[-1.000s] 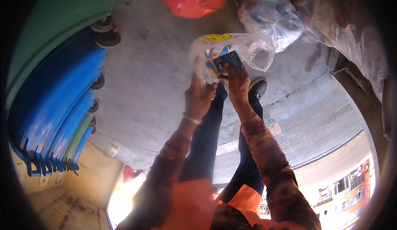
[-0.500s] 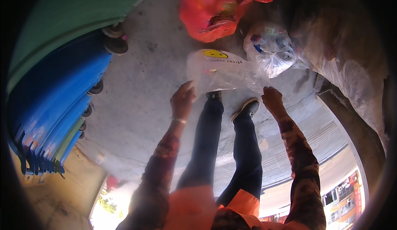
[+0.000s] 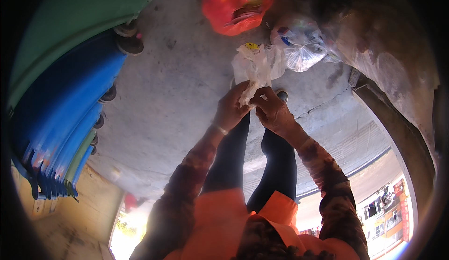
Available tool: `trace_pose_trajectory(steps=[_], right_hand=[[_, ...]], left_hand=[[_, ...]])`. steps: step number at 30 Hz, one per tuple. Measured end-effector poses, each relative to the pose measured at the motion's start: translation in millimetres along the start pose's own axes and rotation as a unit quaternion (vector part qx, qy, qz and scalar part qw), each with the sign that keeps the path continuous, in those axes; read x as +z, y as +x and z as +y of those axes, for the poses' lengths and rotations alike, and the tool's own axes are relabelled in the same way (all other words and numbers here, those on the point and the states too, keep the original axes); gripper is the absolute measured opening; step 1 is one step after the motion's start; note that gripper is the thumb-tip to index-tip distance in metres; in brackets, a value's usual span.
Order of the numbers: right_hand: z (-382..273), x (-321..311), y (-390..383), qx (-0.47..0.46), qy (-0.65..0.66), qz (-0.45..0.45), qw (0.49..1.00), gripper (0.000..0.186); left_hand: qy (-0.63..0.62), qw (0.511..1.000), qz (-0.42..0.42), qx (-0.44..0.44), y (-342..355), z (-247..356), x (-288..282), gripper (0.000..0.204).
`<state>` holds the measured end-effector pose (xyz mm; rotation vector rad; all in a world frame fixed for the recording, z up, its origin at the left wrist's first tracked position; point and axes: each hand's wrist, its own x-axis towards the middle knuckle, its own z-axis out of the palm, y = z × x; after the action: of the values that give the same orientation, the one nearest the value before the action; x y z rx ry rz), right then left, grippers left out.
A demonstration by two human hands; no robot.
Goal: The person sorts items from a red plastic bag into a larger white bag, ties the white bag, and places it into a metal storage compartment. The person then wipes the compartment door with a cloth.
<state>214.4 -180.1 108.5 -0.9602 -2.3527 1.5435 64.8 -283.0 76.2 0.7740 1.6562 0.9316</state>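
White bag [image 3: 255,68] on the near side of the red bag [image 3: 229,7]
We pinch its bunched end with left hand [image 3: 229,107] and right hand [image 3: 275,113] alike; its length runs away toward the red bag.

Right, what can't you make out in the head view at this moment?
Head view: whether anything is inside the white plastic bag; crumpled film hides it.
Head view: the bag's gathered near end; the left hand and right hand partly cover it.
Head view: the far part of the red bag; the upper edge cuts it off.
Head view: the clear bag's contents; creased film and glare obscure them.
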Motion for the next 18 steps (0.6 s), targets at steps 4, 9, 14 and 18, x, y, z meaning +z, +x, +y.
trace_pose_trajectory(steps=[4,9,14,18], right_hand=[[12.1,-36.6,-15.7,0.022,-0.090,0.065,0.994,0.030],[9.7,-98.2,-28.6,0.031,-0.129,0.105,0.986,0.032],[-28.7,-141.6,-32.9,-0.101,-0.152,0.072,0.981,0.027],[-76.8,-165.0,-34.1,-0.121,-0.082,0.056,0.988,0.031]], left_hand=[[0.211,0.966,0.090,0.115,3.8,38.5,-1.8,0.039],[0.207,0.952,0.034,0.224,18.1,113.4,-4.2,0.023],[-0.210,0.973,-0.089,-0.046,21.1,121.6,-4.6,0.038],[-0.036,0.980,-0.172,0.089,26.1,169.2,2.3,0.075]])
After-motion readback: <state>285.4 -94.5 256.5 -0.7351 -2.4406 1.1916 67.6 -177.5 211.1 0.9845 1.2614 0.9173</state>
